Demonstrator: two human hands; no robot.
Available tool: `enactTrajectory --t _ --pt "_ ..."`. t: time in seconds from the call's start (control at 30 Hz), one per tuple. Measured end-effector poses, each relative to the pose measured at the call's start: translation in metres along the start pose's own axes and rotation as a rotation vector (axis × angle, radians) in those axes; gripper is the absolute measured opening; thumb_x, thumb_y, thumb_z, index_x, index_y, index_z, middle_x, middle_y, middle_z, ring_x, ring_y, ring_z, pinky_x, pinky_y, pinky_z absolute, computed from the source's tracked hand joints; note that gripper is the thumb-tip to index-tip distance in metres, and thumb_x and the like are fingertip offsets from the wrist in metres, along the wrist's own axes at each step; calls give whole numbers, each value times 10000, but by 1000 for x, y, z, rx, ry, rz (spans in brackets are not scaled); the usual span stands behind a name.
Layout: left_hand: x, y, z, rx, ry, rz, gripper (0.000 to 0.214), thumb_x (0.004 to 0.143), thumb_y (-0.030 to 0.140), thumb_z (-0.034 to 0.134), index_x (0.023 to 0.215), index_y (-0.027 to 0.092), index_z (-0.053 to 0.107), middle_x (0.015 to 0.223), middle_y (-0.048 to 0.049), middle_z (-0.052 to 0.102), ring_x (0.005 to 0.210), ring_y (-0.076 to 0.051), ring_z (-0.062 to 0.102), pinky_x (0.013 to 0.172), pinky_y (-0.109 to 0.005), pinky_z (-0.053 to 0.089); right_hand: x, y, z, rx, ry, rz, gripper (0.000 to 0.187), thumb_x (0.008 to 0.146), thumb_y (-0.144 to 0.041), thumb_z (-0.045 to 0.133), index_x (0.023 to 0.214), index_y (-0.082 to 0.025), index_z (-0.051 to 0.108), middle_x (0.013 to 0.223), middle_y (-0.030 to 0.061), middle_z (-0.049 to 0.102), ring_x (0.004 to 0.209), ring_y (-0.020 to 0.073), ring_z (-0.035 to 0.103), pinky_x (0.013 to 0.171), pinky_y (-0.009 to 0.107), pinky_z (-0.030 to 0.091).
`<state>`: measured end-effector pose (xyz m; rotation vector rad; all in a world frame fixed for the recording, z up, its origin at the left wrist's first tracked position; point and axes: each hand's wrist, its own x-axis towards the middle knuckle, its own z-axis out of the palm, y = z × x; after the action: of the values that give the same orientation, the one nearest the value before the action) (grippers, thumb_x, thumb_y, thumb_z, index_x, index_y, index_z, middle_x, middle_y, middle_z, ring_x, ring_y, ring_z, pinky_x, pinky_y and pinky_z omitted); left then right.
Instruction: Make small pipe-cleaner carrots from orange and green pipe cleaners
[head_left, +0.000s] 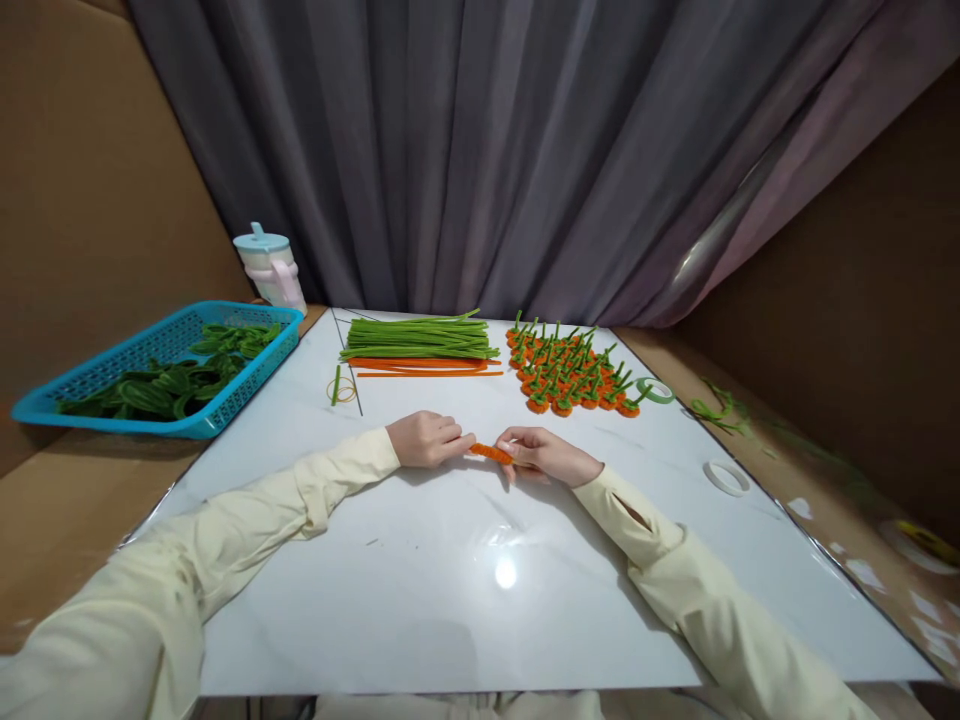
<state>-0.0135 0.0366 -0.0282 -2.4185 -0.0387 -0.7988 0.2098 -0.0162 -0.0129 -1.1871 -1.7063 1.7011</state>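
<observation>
The curtain fills the top of the frame, and the white table spreads below it through the centre and bottom. At left lies the blue basket with green loops in it. Upper centre, the green stems lie in a flat bundle; right of them stand rows of orange-and-green pieces. Near the middle, the 2 hands face each other: the left hand pinches the left end of the coil, and the right hand has its thumb and fingers closed about the right end. A few straight orange stems lie just below the green bundle.

Smallest is the coil, at the centre of the frame, held between both sets of fingertips. It looks fuzzy and should be very light, soft outside yet springy, with little slip. It would probably flatten or unwind under hard pressure, so a light pinch at the 2 ends suits it best.
</observation>
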Motion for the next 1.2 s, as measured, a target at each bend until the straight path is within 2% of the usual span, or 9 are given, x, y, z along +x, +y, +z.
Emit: enactTrajectory --t 0.23,0.37,0.5,0.6,0.67,0.73,0.8,0.93,1.2 --pt "7 -4 -9 18 18 40 142 863 177 464 908 110 580 536 7 503 480 -122 460 431 -249 318 -1 -2 3 161 18 35 432 681 -557 602 793 -161 472 428 -78 467 316 19 193 328 185 103" --pt "10 -13 -12 -157 -67 -32 167 872 171 446 930 152 601 563 -5 548 514 -132 492 453 -253 320 -1 -5 5 319 91 48 403 667 -466 657 859 -148 500 412 -60 486 323 21 190 344 186 86" --pt "19 -24 -6 -644 -61 -571 194 827 287 555 994 196 594 864 -72 636 806 -171 582 674 -270 423 7 -3 8 430 271 -18 419 653 -421 679 913 -141 508 431 -46 513 337 23 197 357 185 92" --pt "34 -30 6 -1197 259 -1131 495 704 416 678 1111 195 503 1064 -103 591 1006 -207 547 826 -311 421 20 0 9 458 463 -147 392 671 -412 673 909 -148 508 490 -21 563 358 35 248 362 184 124" --pt "46 -35 15 -1592 452 -1383 468 749 509 592 1050 160 510 949 -94 618 910 -194 588 792 -310 436 31 1 10 462 536 -206 366 695 -414 660 899 -152 508 509 -10 584 369 42 273 369 183 144" --pt "57 -39 23 -1843 562 -1493 441 773 542 543 904 121 544 707 -41 597 679 -139 587 681 -259 444 41 2 12 518 561 -238 332 702 -396 667 871 -154 513 513 -8 591 377 43 289 380 181 155" --pt "66 -43 30 -1955 628 -1498 436 783 549 528 759 114 540 521 35 467 473 -63 457 560 -196 403 50 1 14 616 544 -250 295 705 -369 674 832 -152 520 512 -10 584 383 42 297 391 181 168" --pt "79 -49 37 -1977 696 -1473 450 784 586 490 701 143 491 462 95 293 382 -24 264 484 -164 358 60 -2 14 757 456 -240 236 707 -314 652 818 -149 526 514 -27 540 384 40 277 400 183 195" --pt "103 -51 47 -1872 505 -1351 493 787 622 438 813 142 548 460 74 368 390 -58 340 452 -198 381 60 7 2 947 296 -229 153 650 -152 598 761 -157 493 467 -57 433 398 57 277 429 188 240"
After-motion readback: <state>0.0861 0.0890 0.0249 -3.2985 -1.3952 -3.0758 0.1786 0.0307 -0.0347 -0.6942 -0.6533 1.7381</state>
